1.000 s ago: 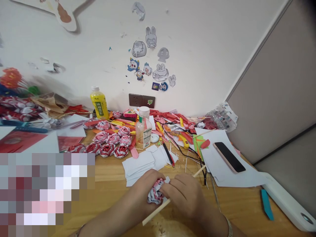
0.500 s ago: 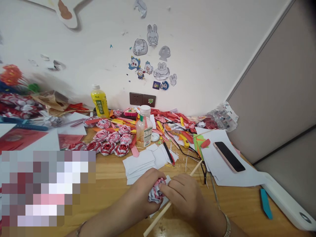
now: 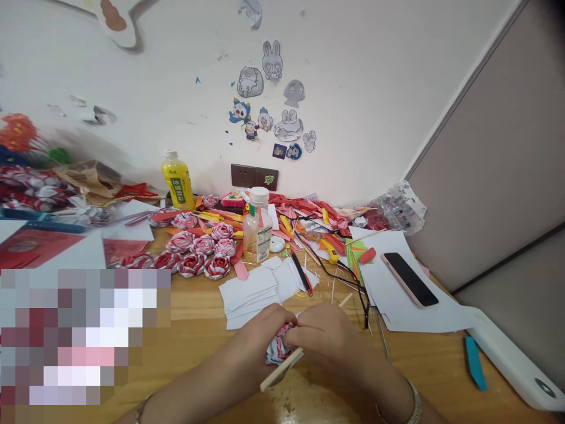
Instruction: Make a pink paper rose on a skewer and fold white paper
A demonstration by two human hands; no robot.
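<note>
A pink and white paper rose (image 3: 277, 346) is wrapped by the fingers of my left hand (image 3: 258, 335), low in the middle of the view. My right hand (image 3: 324, 333) is closed at the rose's right side, its fingertips touching the petals. A pale wooden stick (image 3: 278, 372) passes under my right hand and slants from lower left to upper right; its far end shows beyond the knuckles. A sliver of white paper shows beside the stick. The fingers that grip the stick are partly hidden.
Finished paper roses (image 3: 192, 264) lie to the left of a clear bottle (image 3: 257, 235). White paper slips (image 3: 249, 291), pens (image 3: 302, 274) and a phone (image 3: 409, 280) are beyond my hands. Coloured paper strips line the wall. A blurred block covers the lower left.
My right hand has shifted slightly up and left over the stick. The stick's near end has risen, and less of its far end shows. My left hand stays around the rose.
</note>
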